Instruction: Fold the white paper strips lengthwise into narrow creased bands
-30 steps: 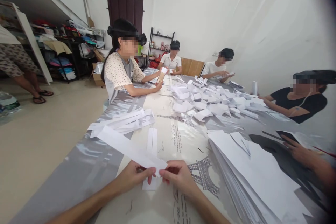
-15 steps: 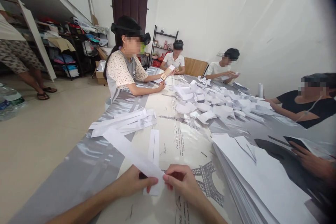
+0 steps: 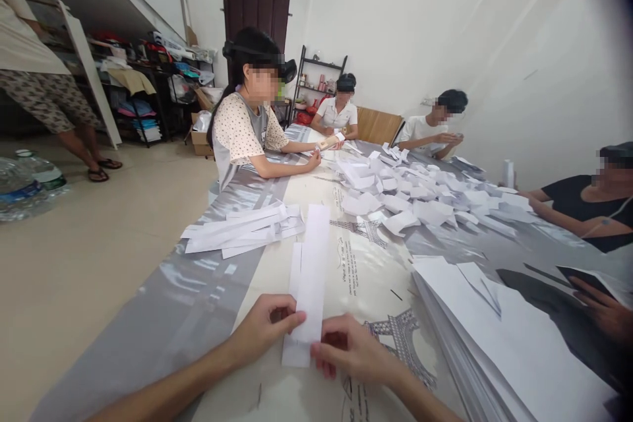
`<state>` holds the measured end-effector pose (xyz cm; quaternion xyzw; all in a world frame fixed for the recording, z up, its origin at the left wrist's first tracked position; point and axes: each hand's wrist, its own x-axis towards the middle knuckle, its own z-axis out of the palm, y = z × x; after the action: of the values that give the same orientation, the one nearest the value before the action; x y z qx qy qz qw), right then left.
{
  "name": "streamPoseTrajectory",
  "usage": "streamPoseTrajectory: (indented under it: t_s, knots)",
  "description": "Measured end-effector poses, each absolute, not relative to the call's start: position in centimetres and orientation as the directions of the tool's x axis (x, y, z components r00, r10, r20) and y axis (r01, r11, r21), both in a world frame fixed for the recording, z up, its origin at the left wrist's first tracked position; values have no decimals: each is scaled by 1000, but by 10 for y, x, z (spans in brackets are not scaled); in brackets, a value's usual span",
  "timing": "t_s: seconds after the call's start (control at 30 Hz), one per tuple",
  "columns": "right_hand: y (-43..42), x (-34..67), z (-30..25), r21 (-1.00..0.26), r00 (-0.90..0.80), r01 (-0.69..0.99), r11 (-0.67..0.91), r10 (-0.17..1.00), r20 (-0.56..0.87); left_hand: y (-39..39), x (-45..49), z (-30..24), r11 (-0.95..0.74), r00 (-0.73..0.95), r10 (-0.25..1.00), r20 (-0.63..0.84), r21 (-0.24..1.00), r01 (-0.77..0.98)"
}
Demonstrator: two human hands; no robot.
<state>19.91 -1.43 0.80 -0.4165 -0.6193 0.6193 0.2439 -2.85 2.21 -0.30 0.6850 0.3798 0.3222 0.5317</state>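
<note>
Between both hands is a white paper strip [image 3: 315, 257], its long side pointing away from me. My left hand [image 3: 273, 322] pinches its left edge with thumb and fingers. At the lower right edge, my right hand [image 3: 349, 349] grips the same strip, thumb on top and fingers curled at the side. A second paper strip [image 3: 295, 355] lies on the table under it, showing at the left and at the bottom. Beyond my left hand rests a loose pile of paper strips [image 3: 242, 231].
A tall stack of white paper [image 3: 494, 323] stands at the right. Many folded paper pieces [image 3: 410, 191] are heaped further back on the table [image 3: 188, 297]. A person [image 3: 252, 112] sits at the left edge; other people sit around the far and right sides.
The held strip has swung from slanting left to pointing straight away from me, and now overlies the strip on the table. The view has turned slightly left.
</note>
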Motion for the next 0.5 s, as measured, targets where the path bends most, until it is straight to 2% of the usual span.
streamPoseTrajectory:
  t_s: [0.1,0.23,0.5]
  knots:
    - [-4,198,14,-964,-584,252,-82,782,-219,23,-29,-4,-151,480,876,54,975,165]
    - [6,197,10,-979,-522,203,-30,842,-134,24,-29,-2,-114,491,871,24,981,156]
    - [2,197,4,-986,-477,162,-25,873,-100,22,-29,0,-130,475,880,7,965,226]
